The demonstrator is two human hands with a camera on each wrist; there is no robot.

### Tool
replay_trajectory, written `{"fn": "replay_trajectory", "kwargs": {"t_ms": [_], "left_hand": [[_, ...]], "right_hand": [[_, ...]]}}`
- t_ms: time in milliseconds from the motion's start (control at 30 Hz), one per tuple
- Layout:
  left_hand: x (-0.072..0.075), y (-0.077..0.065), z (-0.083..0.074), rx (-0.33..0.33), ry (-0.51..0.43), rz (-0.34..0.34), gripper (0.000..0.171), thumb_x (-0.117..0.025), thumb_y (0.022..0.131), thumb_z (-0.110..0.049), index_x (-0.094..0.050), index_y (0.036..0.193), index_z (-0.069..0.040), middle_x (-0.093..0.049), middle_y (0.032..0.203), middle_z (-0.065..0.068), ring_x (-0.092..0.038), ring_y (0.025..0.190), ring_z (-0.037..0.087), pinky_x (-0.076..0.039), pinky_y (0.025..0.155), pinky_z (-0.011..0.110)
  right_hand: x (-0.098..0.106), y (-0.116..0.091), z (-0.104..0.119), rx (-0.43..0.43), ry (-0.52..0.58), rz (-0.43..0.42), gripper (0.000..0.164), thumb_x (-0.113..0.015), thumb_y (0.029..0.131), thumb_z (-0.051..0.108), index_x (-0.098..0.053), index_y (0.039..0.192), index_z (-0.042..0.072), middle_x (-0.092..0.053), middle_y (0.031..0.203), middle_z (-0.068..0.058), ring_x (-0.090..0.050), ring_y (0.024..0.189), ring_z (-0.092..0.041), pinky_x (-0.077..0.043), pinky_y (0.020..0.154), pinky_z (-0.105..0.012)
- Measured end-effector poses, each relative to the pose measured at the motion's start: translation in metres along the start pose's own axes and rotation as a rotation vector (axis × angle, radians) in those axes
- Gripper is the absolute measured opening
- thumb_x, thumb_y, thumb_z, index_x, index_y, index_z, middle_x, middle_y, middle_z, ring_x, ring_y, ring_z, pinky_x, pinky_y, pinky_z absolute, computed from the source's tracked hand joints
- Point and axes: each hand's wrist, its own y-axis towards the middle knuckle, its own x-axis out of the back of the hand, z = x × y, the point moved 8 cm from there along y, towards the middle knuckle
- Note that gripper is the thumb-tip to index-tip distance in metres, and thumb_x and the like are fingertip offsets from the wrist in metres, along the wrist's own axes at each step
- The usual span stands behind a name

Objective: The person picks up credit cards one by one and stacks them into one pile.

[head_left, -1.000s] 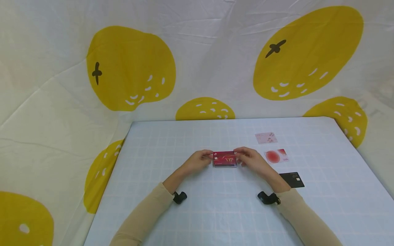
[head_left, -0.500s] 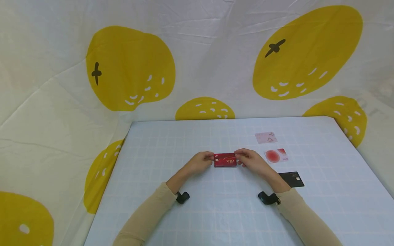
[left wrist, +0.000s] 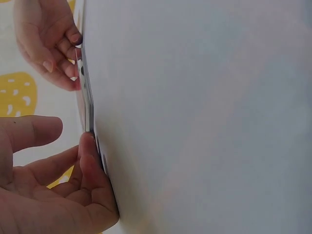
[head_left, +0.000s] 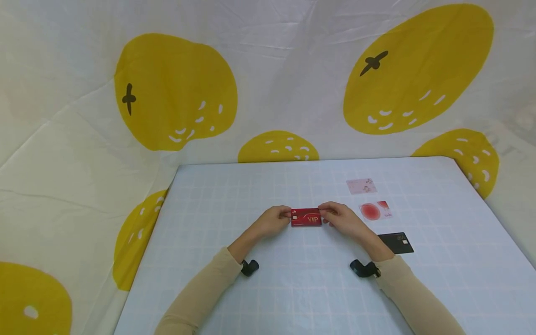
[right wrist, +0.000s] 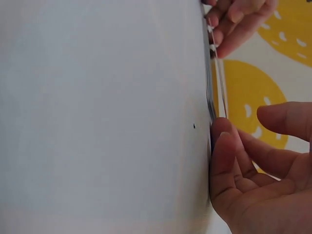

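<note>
Left hand (head_left: 272,221) and right hand (head_left: 341,218) pinched opposite ends of the red VIP card (head_left: 306,217) on the table (head_left: 299,288), left of the black card (head_left: 395,243), apparently squaring it with the thin stack (left wrist: 89,111) beneath, so the next move likely called for an even release.

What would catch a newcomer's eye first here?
Probably the big yellow fruit shapes on the white backdrop beyond the table. Next comes the red VIP card, with the left hand and right hand at its ends. On the table's right side lie a pink card, a card with a red circle and a black card.
</note>
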Motion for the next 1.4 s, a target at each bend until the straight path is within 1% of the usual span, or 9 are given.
{"fn": "replay_trajectory", "kwargs": {"t_ms": [333,633,867,1167,1400], "left_hand": [[0.0003,-0.0006,-0.0017,-0.01,0.018,-0.001,0.04,-0.059,0.101,-0.019,-0.058,0.138,-0.002,-0.064,0.114,0.002,-0.056,0.101,0.018,-0.05,0.092,0.039],[-0.0004,-0.0011,-0.0031,-0.008,0.042,-0.01,0.042,-0.06,0.1,-0.022,-0.058,0.138,-0.002,-0.064,0.112,0.002,-0.056,0.1,0.017,-0.051,0.089,0.036],[-0.0004,-0.0028,-0.0047,-0.025,0.048,-0.01,0.043,-0.06,0.1,-0.02,-0.058,0.138,-0.001,-0.064,0.11,0.002,-0.056,0.099,0.017,-0.05,0.089,0.037],[-0.0008,-0.0018,-0.0017,-0.017,0.035,-0.016,0.042,-0.061,0.099,-0.021,-0.058,0.137,-0.002,-0.064,0.11,0.001,-0.057,0.1,0.017,-0.051,0.09,0.037],[-0.0011,-0.0013,0.0001,-0.003,0.043,-0.018,0.043,-0.061,0.099,-0.022,-0.058,0.137,-0.003,-0.064,0.111,0.003,-0.057,0.1,0.018,-0.051,0.09,0.038]], "right_hand": [[0.0003,0.0003,0.0008,0.007,-0.037,0.003,0.036,-0.057,0.104,0.023,-0.058,0.133,0.003,-0.062,0.118,-0.014,-0.058,0.096,-0.027,-0.051,0.082,-0.036],[0.0007,0.0027,-0.0006,0.011,-0.059,0.006,0.036,-0.057,0.103,0.023,-0.058,0.133,0.003,-0.063,0.116,-0.013,-0.058,0.095,-0.027,-0.051,0.082,-0.036],[-0.0006,0.0018,0.0019,0.016,-0.072,0.006,0.036,-0.057,0.103,0.022,-0.058,0.133,0.002,-0.063,0.115,-0.012,-0.058,0.095,-0.026,-0.052,0.083,-0.036],[-0.002,0.0032,0.0028,0.023,-0.071,-0.002,0.035,-0.058,0.102,0.022,-0.06,0.13,0.001,-0.064,0.113,-0.013,-0.059,0.093,-0.026,-0.053,0.08,-0.035],[-0.0009,0.002,0.0034,0.02,-0.081,-0.005,0.035,-0.058,0.102,0.022,-0.059,0.131,0.002,-0.064,0.113,-0.012,-0.059,0.093,-0.026,-0.053,0.081,-0.035]]}}
